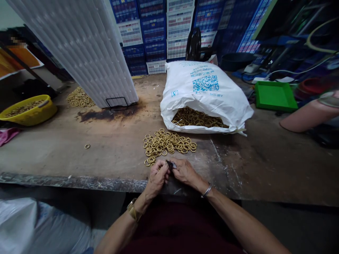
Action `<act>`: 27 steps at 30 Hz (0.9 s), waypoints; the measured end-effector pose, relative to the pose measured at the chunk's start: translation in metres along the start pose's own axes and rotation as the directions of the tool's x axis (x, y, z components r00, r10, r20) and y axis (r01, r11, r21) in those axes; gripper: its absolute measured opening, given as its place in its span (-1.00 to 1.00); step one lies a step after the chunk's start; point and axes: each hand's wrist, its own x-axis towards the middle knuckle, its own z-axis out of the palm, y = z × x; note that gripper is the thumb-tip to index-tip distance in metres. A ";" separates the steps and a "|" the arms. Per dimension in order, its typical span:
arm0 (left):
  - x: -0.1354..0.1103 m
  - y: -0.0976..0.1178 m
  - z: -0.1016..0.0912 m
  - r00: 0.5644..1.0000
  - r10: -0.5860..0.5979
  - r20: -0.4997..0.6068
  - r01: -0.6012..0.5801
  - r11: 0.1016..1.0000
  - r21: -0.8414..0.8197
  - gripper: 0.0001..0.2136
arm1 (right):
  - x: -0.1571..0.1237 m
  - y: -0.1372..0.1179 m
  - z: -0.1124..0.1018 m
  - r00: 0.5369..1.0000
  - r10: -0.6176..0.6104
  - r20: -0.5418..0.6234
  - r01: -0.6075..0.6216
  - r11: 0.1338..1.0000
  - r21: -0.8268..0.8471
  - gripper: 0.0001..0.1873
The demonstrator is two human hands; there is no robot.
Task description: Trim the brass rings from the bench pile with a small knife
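Two bare hands meet at the near edge of a worn workbench (79, 158). The right hand (185, 172) pinches a small dark piece (171, 164) between thumb and fingertips. The left hand (157, 177) is curled, its fingertips close against that piece; whether they grip it cannot be told. The piece sits between the two hands, just short of a pile of brass rings (166, 144). Farther back stands a tall leaning stack of white ribbed trays (87, 49). An open white sack (206, 91) shows more rings inside. A yellow basin (29, 116) of rings sits far left, a green tray (275, 96) at right. A lone ring (87, 146) lies apart.
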 end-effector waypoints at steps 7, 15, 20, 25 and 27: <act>0.002 -0.002 0.000 1.000 0.022 0.005 -0.023 1.000 0.020 -0.66 | 0.003 0.006 0.001 0.999 -0.048 0.015 0.047 0.998 0.037 -0.82; -0.013 0.013 0.000 0.995 -0.009 0.100 0.003 0.999 0.053 -0.66 | 0.007 0.009 -0.006 0.994 0.054 0.098 -0.038 0.987 -0.156 -0.81; -0.023 0.023 0.005 0.961 -0.102 0.257 0.173 0.946 -0.273 -0.69 | 0.022 0.021 -0.004 0.986 0.126 -0.107 -0.152 0.949 -0.278 -0.80; -0.014 0.014 -0.002 0.954 -0.181 0.240 0.278 0.837 -0.471 -0.69 | 0.038 0.024 0.000 0.980 0.080 -0.185 -0.135 0.942 -0.308 -0.69; -0.012 0.010 -0.006 0.953 -0.206 0.223 0.293 0.814 -0.500 -0.71 | 0.041 0.022 0.000 0.984 0.083 -0.155 -0.131 0.933 -0.336 -0.73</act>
